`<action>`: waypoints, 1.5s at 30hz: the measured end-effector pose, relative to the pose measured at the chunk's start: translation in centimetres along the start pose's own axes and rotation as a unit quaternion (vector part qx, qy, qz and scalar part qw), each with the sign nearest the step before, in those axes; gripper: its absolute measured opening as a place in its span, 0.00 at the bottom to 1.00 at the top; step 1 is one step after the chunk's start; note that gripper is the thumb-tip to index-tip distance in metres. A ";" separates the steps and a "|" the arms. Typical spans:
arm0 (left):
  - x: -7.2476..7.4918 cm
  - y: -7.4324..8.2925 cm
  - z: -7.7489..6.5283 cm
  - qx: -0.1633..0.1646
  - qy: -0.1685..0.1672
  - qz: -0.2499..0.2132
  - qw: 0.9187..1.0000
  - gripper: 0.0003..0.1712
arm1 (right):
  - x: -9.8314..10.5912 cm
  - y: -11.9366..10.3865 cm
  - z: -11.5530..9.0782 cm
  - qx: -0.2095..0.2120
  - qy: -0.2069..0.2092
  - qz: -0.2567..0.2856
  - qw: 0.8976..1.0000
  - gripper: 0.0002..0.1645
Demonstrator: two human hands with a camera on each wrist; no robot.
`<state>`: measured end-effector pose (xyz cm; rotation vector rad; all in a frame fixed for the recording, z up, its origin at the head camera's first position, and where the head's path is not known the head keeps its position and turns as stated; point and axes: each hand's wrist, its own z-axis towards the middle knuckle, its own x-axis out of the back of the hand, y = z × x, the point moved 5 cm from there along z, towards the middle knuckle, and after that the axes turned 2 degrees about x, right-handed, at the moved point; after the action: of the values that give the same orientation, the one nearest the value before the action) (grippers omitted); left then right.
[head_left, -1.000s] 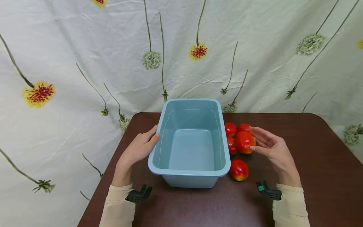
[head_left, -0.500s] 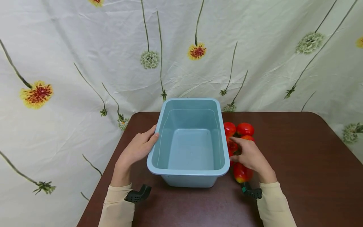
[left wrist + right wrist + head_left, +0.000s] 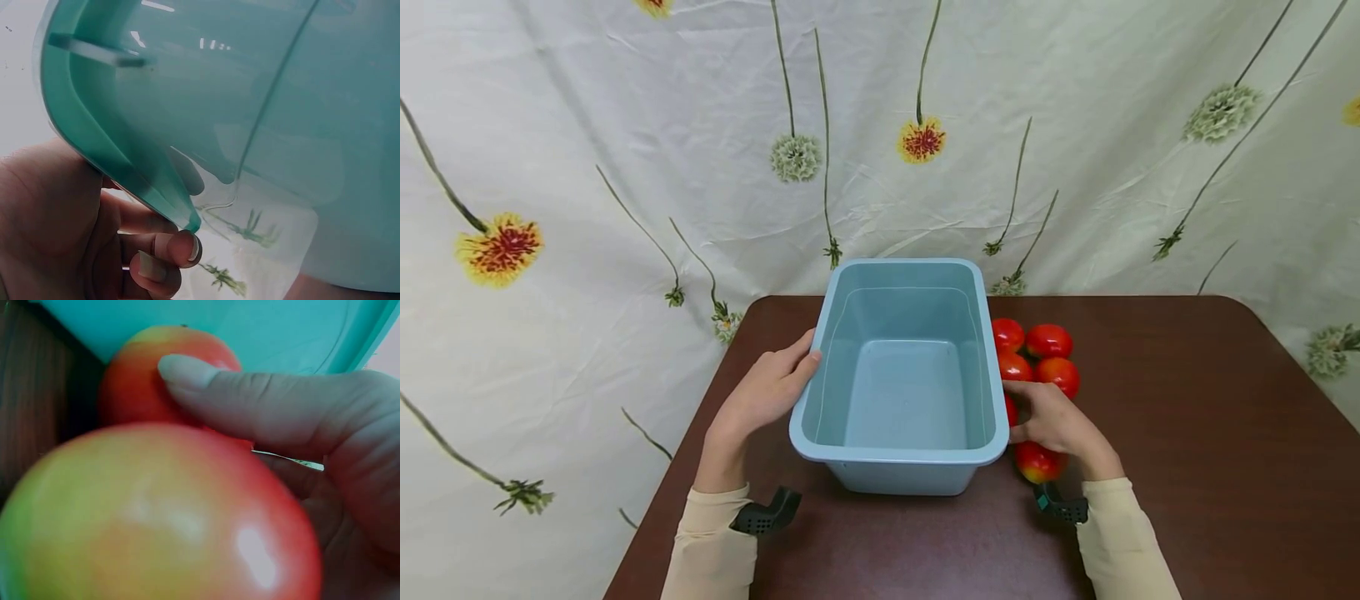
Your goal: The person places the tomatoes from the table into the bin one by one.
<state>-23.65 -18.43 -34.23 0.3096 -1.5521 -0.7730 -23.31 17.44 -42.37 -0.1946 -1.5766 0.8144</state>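
A light blue plastic basin stands on the dark table, with nothing in it. My left hand grips its left rim; in the left wrist view the fingers curl under the rim's edge. My right hand is down beside the basin's right wall, thumb and fingers round a glossy red fruit, partly hidden by the hand and rim. In the right wrist view the thumb lies on that fruit, which sits close to the basin. Another red and yellow-green fruit fills the foreground, nearer the wrist.
Several more red fruits lie in two rows right of the basin, behind the right hand. One fruit lies in front, under the right wrist. A white cloth with printed flowers hangs behind the table.
My right hand has let go of a fruit in the right row, moved left and toward me, and settled round another fruit beside the basin. The left hand stays on the rim.
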 end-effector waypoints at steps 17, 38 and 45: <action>-0.1 0.1 0.0 0.006 0.000 0.000 1.000 0.30 | 2.1 2.5 -1.3 -0.040 0.045 0.241 0.969 0.48; 0.0 0.1 0.0 0.006 0.005 0.003 1.000 0.30 | 6.8 -1.8 -3.3 -0.022 0.222 0.313 0.923 0.46; 0.0 0.3 -0.2 0.010 0.005 0.003 1.000 0.30 | 7.1 -3.8 -3.7 0.021 0.213 0.345 0.914 0.45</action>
<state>-23.44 -18.29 -34.04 0.3220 -1.5524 -0.7506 -20.07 20.11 -34.54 -0.8748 -1.0619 1.2459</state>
